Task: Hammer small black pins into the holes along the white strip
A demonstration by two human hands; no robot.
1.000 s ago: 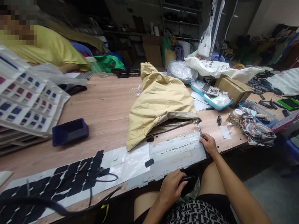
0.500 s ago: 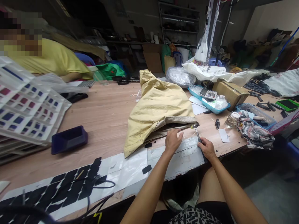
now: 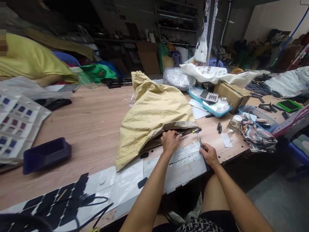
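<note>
My right hand [image 3: 209,154] is wrapped round the dark handle of a hammer [image 3: 199,139], whose head points away from me. At the open mouth of a large yellow cloth sack [image 3: 156,109], the fingers of my left hand [image 3: 170,141] are closed on a slim dark piece [image 3: 182,132]; its exact kind is too small to make out. The piece reaches towards the hammer head. Below both hands lies a clear plastic sheet [image 3: 185,158] on the table's front edge. The inside of the sack is mostly hidden.
A dark blue tray [image 3: 47,156] and a white sheet bearing black pads [image 3: 65,201] lie left, with a black cable [image 3: 96,206] over them. To the right are a blue tray with a calculator [image 3: 209,96], a cardboard box [image 3: 233,95], a jar [image 3: 234,124] and a cloth [image 3: 259,137]. Someone in yellow [image 3: 31,61] sits opposite.
My left hand has moved to the sack's mouth and now holds a slim dark piece. The hammer stays in my right hand. The camera view has shifted right.
</note>
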